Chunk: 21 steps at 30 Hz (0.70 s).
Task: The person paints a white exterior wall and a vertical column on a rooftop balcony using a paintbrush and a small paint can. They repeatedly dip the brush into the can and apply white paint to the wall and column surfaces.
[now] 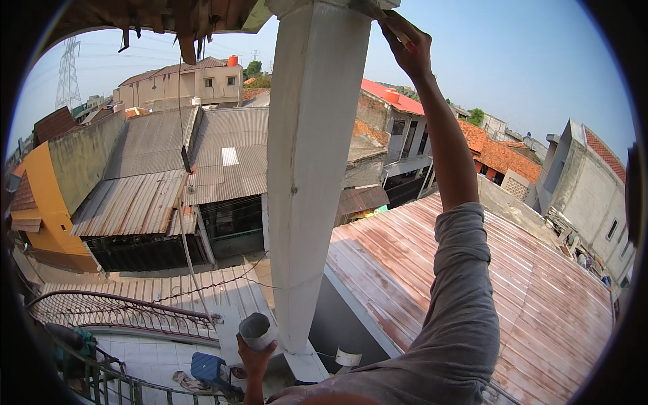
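Observation:
My right hand (409,46) is raised high, its fingers closed round the handle of a paintbrush (405,40), part of which the hand hides. The brush's dark end meets the top of a tall white pillar (314,155), just under its moulded cap (324,5). Down low beside the pillar's foot, my left hand (255,358) grips a small pale can (259,332) by its side. The can's mouth faces up and shows a grey inside; how full it is I cannot tell.
A dark curved railing (128,312) runs at lower left, above a white tiled floor (138,351) with a blue plastic stool (208,366). Rusty corrugated roofing (486,270) spreads below on the right. Ragged wooden eaves (182,20) hang at upper left; a thin cable crosses near the pillar.

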### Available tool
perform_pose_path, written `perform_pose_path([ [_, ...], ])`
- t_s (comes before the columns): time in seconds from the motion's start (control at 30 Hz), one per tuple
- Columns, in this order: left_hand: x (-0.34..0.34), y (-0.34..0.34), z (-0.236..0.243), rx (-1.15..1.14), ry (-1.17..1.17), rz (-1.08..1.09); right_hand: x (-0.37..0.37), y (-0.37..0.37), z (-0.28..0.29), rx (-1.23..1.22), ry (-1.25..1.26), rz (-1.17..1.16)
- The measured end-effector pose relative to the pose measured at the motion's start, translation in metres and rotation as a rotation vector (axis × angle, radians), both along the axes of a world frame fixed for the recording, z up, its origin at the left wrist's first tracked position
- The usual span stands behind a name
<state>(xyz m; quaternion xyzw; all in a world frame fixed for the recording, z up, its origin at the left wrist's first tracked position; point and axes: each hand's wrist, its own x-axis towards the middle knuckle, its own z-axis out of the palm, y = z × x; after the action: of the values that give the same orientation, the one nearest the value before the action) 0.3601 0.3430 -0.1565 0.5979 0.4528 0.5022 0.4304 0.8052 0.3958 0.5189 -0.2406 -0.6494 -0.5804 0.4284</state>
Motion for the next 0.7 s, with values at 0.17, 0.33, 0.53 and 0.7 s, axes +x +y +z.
perform_pose_path([
  [0.17, 0.005, 0.001, -0.005, -0.004, 0.003, -0.039, 0.016, -0.019, -0.011, 0.148, 0.034, -0.056],
  [0.33, 0.015, 0.004, -0.009, -0.017, -0.016, -0.098, -0.060, 0.008, 0.014, -0.006, -0.181, -0.064],
  [0.53, 0.013, -0.003, 0.005, -0.004, 0.021, -0.082, 0.030, -0.012, -0.003, 0.054, 0.149, -0.061],
  [0.7, 0.007, -0.008, -0.002, -0.046, 0.064, -0.046, -0.020, -0.031, -0.003, 0.183, -0.135, -0.082],
])
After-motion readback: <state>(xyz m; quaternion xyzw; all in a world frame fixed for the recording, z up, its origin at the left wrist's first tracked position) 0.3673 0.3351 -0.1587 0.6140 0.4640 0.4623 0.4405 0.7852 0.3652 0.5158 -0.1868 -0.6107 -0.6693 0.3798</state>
